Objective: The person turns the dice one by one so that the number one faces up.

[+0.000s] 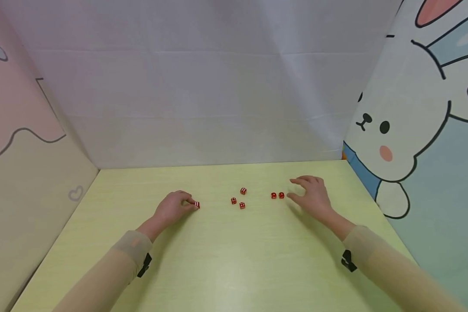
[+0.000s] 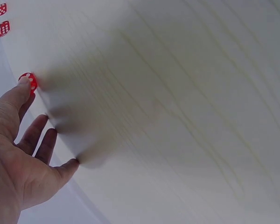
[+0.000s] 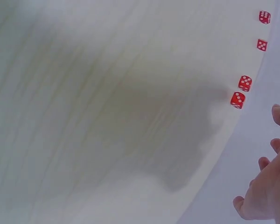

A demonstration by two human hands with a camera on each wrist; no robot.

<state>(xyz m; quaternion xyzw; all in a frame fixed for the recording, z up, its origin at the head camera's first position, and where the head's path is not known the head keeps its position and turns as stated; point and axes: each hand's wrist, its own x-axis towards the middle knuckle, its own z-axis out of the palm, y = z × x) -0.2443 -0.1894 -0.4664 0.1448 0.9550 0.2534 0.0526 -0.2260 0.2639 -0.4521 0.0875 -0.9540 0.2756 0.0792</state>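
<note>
My left hand (image 1: 173, 208) pinches a red die (image 1: 197, 205) with white pips between thumb and fingertips, at the left of the table. In the left wrist view that die (image 2: 31, 85) sits at the tip of the thumb, while the other fingers spread with their tips at the tabletop. To the right, my right hand (image 1: 313, 196) holds nothing, thumb and fingers apart. Its thumb tip is just right of a pair of red dice, the nearer one (image 1: 281, 195) almost beside the other die (image 1: 274, 196). The right wrist view shows this hand (image 3: 268, 182) apart from the nearest die (image 3: 238, 100).
Between the hands lie three loose red dice: one farther back (image 1: 243, 190), one at the left (image 1: 233, 201) and one in front (image 1: 242, 205). The pale wooden table (image 1: 234, 260) meets a white cloth backdrop (image 1: 218, 108). Printed panels stand at both sides, a rabbit panel (image 1: 413, 130) on the right.
</note>
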